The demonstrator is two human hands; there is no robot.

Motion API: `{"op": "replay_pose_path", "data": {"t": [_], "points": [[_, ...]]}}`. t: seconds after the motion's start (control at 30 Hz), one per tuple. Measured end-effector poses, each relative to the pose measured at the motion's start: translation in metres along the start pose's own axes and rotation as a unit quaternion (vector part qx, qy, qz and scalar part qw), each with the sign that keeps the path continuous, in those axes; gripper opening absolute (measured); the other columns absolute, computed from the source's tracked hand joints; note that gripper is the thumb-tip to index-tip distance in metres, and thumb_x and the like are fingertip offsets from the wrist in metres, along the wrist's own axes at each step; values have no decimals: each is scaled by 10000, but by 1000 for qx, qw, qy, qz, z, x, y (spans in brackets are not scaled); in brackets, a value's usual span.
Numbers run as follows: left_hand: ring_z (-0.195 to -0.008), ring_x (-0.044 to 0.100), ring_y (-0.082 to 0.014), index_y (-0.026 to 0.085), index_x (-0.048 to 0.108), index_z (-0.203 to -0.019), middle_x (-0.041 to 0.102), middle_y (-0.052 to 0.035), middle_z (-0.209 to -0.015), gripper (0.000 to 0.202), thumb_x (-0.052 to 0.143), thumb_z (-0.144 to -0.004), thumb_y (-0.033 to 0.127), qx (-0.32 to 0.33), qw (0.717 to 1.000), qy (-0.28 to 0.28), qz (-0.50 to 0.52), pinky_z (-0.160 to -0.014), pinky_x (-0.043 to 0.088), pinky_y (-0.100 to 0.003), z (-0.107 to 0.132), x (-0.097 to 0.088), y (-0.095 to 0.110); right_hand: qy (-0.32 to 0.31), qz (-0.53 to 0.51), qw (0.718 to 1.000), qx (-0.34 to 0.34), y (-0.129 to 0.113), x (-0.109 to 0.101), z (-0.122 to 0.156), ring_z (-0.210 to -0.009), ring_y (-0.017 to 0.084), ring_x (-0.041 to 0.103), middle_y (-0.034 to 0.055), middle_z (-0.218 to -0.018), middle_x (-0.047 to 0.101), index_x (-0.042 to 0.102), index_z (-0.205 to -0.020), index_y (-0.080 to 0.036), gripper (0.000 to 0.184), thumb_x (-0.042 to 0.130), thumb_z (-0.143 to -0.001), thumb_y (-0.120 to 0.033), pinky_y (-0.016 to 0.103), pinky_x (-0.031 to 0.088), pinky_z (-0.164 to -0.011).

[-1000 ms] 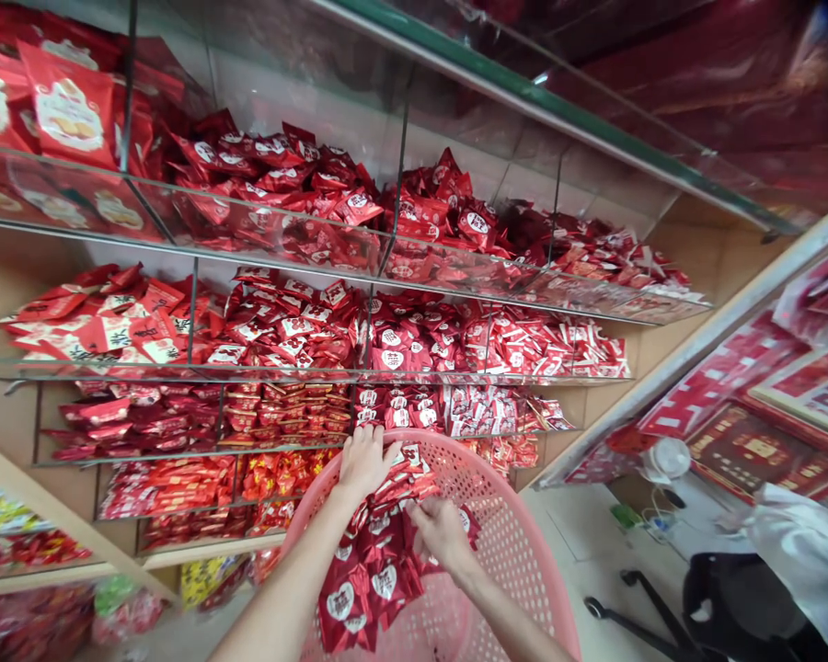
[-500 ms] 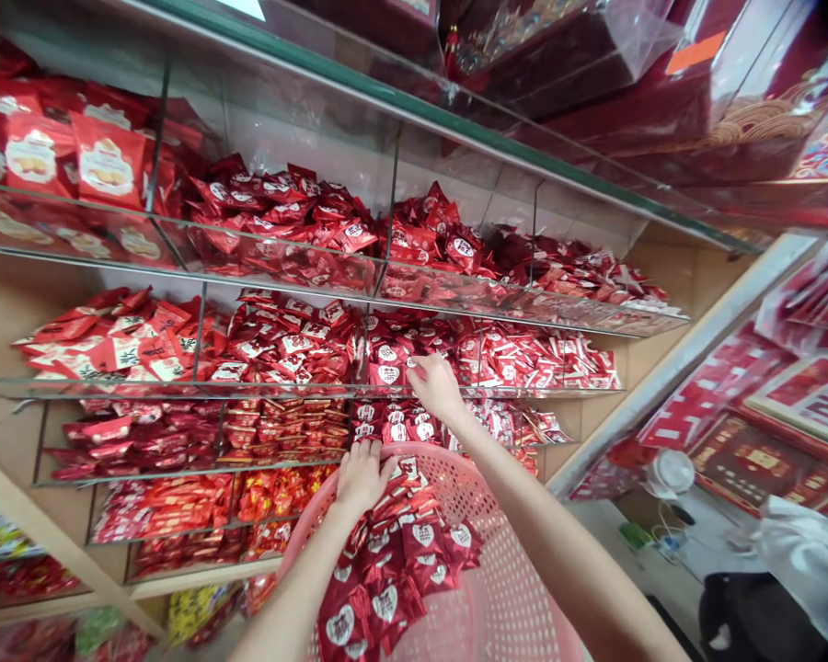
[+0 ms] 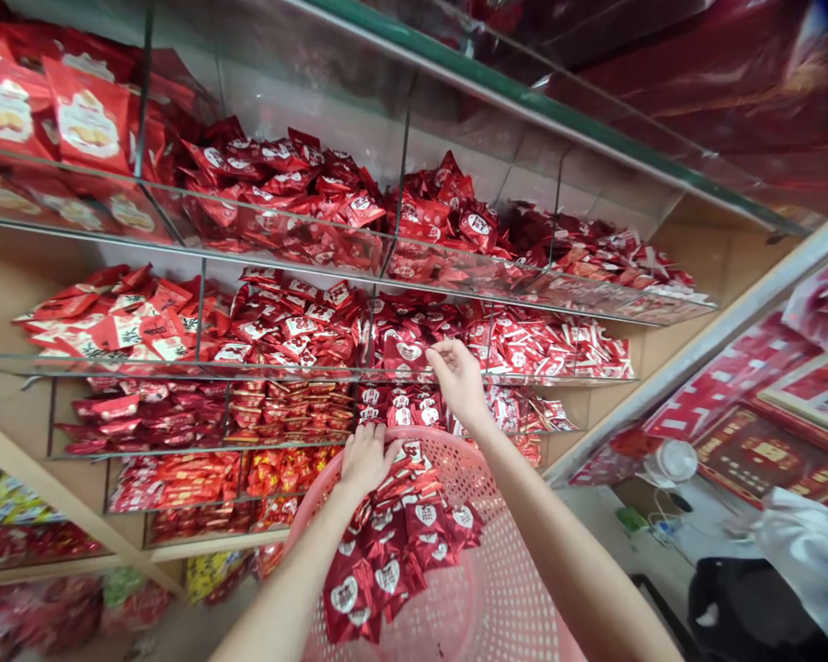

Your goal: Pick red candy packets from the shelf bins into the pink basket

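A pink basket [image 3: 524, 588] holds red heart bags [image 3: 393, 570], its bottom cut off. The left hand [image 3: 367, 460] lies open on them. The right hand [image 3: 459, 382] touches a glass shelf's [image 3: 566, 378] bags, fingers close; held bag? Cannot tell.

Red foil heart-printed packets [image 3: 386, 575] lie heaped in a pink basket [image 3: 517, 588].

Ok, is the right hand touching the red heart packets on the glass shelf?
Cannot tell. In the head view, the right hand's fingertips overlap the red heart packets on the glass shelf, but this angle shows neither clear contact nor a clear gap.
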State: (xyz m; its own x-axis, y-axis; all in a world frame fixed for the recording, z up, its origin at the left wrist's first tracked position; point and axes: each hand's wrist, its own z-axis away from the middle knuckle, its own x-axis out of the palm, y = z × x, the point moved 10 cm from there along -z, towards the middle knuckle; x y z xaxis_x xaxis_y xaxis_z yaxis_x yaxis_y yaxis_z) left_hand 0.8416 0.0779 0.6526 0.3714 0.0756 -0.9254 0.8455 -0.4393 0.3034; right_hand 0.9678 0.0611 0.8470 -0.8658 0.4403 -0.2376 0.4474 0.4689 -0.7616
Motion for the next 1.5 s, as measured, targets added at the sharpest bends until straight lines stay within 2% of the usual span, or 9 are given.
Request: {"op": "replay_pose_path", "data": {"t": [0.1, 0.17, 0.33, 0.47, 0.6, 0.73, 1.03, 1.3, 1.5], "points": [[-1034, 452, -260, 157, 489, -1197, 538, -122, -1126, 549, 223, -906, 539, -3, 1000, -7, -1, -861, 347, -377, 0, 0, 0, 18, -56, 998, 34, -7, -19, 30, -681, 109, 525, 0, -751, 569, 525, -851, -181, 194, 562, -803, -366, 244, 429, -658], [-1039, 447, -263, 159, 488, -1196, 537, -120, -1129, 530, 245, -905, 529, -6, 1000, -13, -2, -862, 344, -379, 0, 1, 0, -39, -85, 992, 86, 2, -16, 56, -645, 101, 511, -12, -718, 562, 529, -849, -186, 204, 577, -801, -379, 238, 420, -629], [-1031, 453, -256, 154, 491, -1183, 541, -117, -1123, 515, 251, -907, 517, -2, 1000, -19, 0, -855, 351, -373, 0, 2, 2, -281, -115, 913, 271, 57, 29, 143, -536, 80, 441, -42, -608, 521, 546, -740, -177, 285, 630, -737, -450, 218, 358, -525], [-1050, 445, -262, 145, 483, -1201, 542, -122, -1138, 550, 212, -910, 526, -7, 1000, -10, -3, -868, 345, -383, 0, 1, 2, -319, -111, 872, 355, 101, 60, 198, -453, 64, 422, -67, -534, 486, 522, -696, -172, 322, 675, -665, -454, 208, 331, -466], [-1040, 452, -257, 155, 496, -1189, 549, -116, -1127, 552, 219, -905, 538, -7, 1000, -17, -7, -868, 345, -377, 0, 1, 2, -318, -113, 863, 377, 126, 91, 232, -382, 55, 398, -99, -494, 467, 498, -769, -185, 250, 671, -653, -323, 196, 344, -423], [-1042, 451, -259, 158, 496, -1196, 543, -119, -1139, 548, 219, -907, 532, -5, 1000, -19, -6, -865, 346, -380, 0, 0, 2, -311, -101, 869, 372, 135, 106, 247, -365, 52, 406, -108, -488, 456, 467, -764, -195, 192, 630, -682, -252, 181, 344, -403], [-1040, 450, -259, 149, 495, -1196, 546, -119, -1126, 580, 221, -897, 563, 1, 1000, -15, -2, -864, 342, -378, -1, 2, 1, -301, -58, 883, 354, 131, 110, 254, -287, 52, 458, -80, -614, 531, 433, -784, -202, 116, 545, -760, -223, 180, 206, -288], [-1060, 444, -256, 161, 495, -1196, 546, -115, -1133, 574, 220, -896, 566, -4, 1000, -22, 0, -885, 334, -377, -1, 2, 1, -310, -29, 885, 346, 122, 116, 258, -358, 80, 557, -44, -731, 583, 452, -835, -206, 88, 512, -776, -233, 192, 191, -284], [-1053, 450, -252, 163, 498, -1198, 551, -117, -1124, 551, 204, -910, 530, -2, 1000, -22, -6, -882, 336, -369, -2, 1, 1, -298, -11, 894, 334, 121, 114, 254, -343, 81, 542, -35, -731, 596, 486, -884, -211, 98, 496, -796, -252, 191, 233, -285]]}}
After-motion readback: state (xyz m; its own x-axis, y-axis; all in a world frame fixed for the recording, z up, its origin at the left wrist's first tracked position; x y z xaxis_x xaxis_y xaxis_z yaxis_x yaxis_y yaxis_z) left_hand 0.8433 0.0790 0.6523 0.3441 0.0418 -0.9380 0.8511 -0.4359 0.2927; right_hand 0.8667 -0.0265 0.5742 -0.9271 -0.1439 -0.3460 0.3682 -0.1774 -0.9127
